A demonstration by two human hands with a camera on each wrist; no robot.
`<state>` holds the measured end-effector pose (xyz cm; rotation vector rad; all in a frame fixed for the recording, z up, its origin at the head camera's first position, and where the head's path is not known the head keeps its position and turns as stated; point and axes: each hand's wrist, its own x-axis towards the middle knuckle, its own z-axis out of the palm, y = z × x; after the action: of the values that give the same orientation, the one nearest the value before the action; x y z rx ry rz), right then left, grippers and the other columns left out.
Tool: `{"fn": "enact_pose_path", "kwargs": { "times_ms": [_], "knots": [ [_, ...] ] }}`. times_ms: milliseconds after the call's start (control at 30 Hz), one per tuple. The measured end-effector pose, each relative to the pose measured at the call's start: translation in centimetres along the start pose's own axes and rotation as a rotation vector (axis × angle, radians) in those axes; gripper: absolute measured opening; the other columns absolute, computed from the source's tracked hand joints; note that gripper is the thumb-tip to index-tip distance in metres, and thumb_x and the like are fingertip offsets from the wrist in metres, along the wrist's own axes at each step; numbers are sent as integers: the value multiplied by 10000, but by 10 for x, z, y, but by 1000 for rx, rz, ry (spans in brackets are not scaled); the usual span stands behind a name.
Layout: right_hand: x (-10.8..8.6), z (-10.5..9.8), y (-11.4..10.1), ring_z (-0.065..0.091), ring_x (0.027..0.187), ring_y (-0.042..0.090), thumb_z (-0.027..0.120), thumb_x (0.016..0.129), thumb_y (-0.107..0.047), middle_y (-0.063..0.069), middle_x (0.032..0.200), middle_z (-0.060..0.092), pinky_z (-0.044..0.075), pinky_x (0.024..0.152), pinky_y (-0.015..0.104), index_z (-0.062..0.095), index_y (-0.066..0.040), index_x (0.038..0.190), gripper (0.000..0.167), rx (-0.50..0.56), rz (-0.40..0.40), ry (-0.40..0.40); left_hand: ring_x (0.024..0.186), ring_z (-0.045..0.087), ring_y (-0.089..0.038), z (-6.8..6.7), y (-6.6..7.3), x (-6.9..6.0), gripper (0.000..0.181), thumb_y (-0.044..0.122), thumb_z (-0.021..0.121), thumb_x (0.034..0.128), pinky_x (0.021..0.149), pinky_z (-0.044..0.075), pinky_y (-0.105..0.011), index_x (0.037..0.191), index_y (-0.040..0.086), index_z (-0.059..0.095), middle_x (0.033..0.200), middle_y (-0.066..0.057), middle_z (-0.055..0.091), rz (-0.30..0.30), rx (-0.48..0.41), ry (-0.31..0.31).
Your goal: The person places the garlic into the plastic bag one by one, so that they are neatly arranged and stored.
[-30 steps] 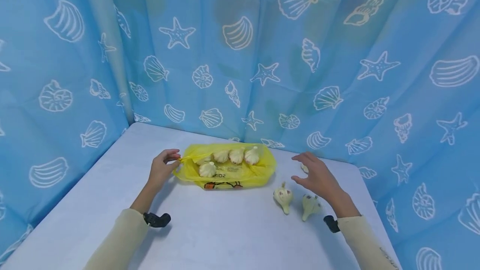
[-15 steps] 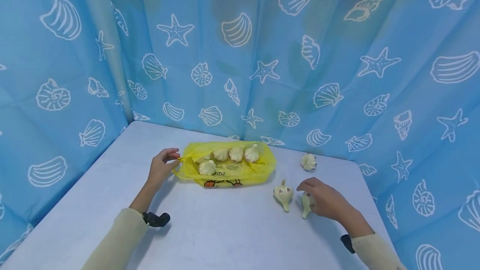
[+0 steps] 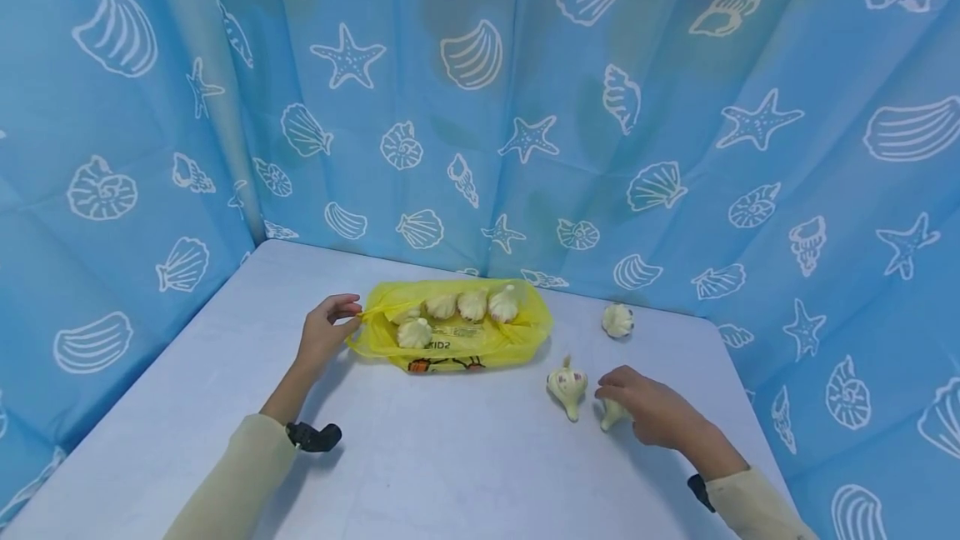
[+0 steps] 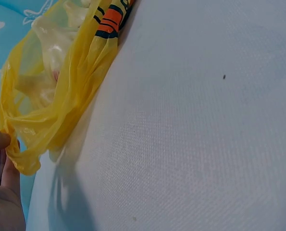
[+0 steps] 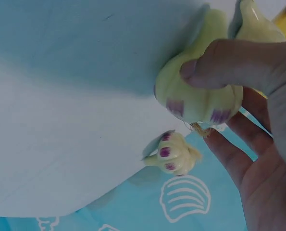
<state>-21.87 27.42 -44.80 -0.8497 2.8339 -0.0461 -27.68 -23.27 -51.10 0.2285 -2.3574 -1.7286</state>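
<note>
A yellow plastic bag point(image 3: 517, 350) lies on its side on the table, with several garlic bulbs point(image 3: 472, 307) in its opening. At the bag's left end, my left hand point(image 3: 321, 338) pinches its edge between thumb and fingers; the left wrist view shows the gathered plastic point(image 4: 25, 159) there. My right hand point(image 3: 654, 408) holds a garlic bulb point(image 5: 195, 98), thumb on one side and fingers behind. Just left of it sits another garlic bulb point(image 3: 567, 388), apart from my hand. A third loose garlic bulb point(image 3: 618, 321) lies farther back on the right.
The white tabletop point(image 3: 450, 457) ends at the back and sides against a blue curtain point(image 3: 420, 107) printed with seashells and starfish. A black wrist camera mount point(image 3: 315, 438) sits on my left wrist, another point(image 3: 701, 492) on my right.
My right hand has come back toward me from the far loose garlic bulb and taken hold of a nearer one. My left hand has stayed on the bag's edge.
</note>
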Motion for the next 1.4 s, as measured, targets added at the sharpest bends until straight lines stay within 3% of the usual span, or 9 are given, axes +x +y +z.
{"fn": "enact_pose_path", "kwargs": {
  "times_ms": [300, 433, 667, 733, 900, 1000, 1100, 1267, 1400],
  "knots": [
    [4, 11, 11, 576, 1116, 226, 762, 715, 138, 44, 1182, 607, 518, 922, 394, 671, -115, 1168, 526, -95, -53, 13, 1154, 560, -269, -2, 1, -1, 414, 35, 634, 897, 1099, 363, -438, 1303, 62, 561, 1157, -104, 611, 1, -6, 10],
    [3, 11, 15, 573, 1091, 244, 755, 712, 151, 68, 1150, 607, 525, 904, 404, 680, -84, 1123, 479, -123, -86, 54, 1147, 564, -251, -3, 0, 1, 407, 38, 635, 901, 1102, 359, -431, 1300, 79, 567, 1152, -93, 614, -2, -2, 21],
    [3, 2, 17, 572, 1064, 240, 830, 685, 26, 55, 1140, 611, 522, 916, 435, 690, -111, 1142, 497, -75, 11, 42, 1152, 555, -290, -2, 3, 0, 413, 15, 618, 896, 1066, 403, -443, 1303, 48, 556, 1164, -135, 604, 19, -16, 17],
    [3, -3, 18, 573, 1042, 240, 863, 664, -37, 54, 1139, 607, 525, 910, 449, 694, -127, 1148, 520, -38, 53, 46, 1135, 566, -279, 0, -5, 4, 406, 26, 624, 894, 1042, 430, -438, 1293, 67, 566, 1150, -117, 613, 34, 6, 32],
    [4, -13, 25, 554, 1014, 230, 880, 665, -168, 60, 1170, 601, 539, 875, 453, 685, -149, 1161, 534, 36, 82, 115, 1086, 591, -206, 5, -41, 26, 386, 76, 642, 904, 1000, 471, -418, 1279, 150, 585, 1107, -25, 627, 82, 71, 62],
    [7, -16, 28, 545, 978, 211, 858, 684, -214, 47, 1172, 609, 543, 802, 406, 676, -156, 1159, 511, 96, 63, 191, 1087, 589, -194, 5, -47, 28, 395, 78, 648, 902, 1012, 461, -414, 1282, 164, 583, 1108, -18, 627, 84, 66, 57],
    [13, -17, 29, 542, 945, 197, 844, 702, -222, 38, 1159, 614, 531, 746, 385, 657, -133, 1178, 519, 207, 44, 274, 1113, 578, -237, 4, -33, 19, 401, 69, 646, 904, 1031, 441, -437, 1293, 134, 576, 1134, -64, 625, 71, 55, 42],
    [30, -16, 28, 571, 1039, 210, 844, 733, -253, 59, 1214, 604, 554, 859, 432, 602, -72, 1249, 598, 370, 35, 396, 1151, 554, -269, 1, 2, 0, 404, 36, 623, 904, 1067, 403, -439, 1300, 92, 562, 1166, -108, 610, 10, 9, 24],
    [49, -15, 22, 573, 1067, 213, 846, 743, -295, 46, 1214, 603, 546, 882, 426, 592, -85, 1260, 613, 458, 26, 455, 1153, 557, -266, -1, 10, -5, 396, 33, 620, 913, 1068, 404, -427, 1301, 83, 559, 1170, -113, 611, 2, 14, 17]
  ]
}}
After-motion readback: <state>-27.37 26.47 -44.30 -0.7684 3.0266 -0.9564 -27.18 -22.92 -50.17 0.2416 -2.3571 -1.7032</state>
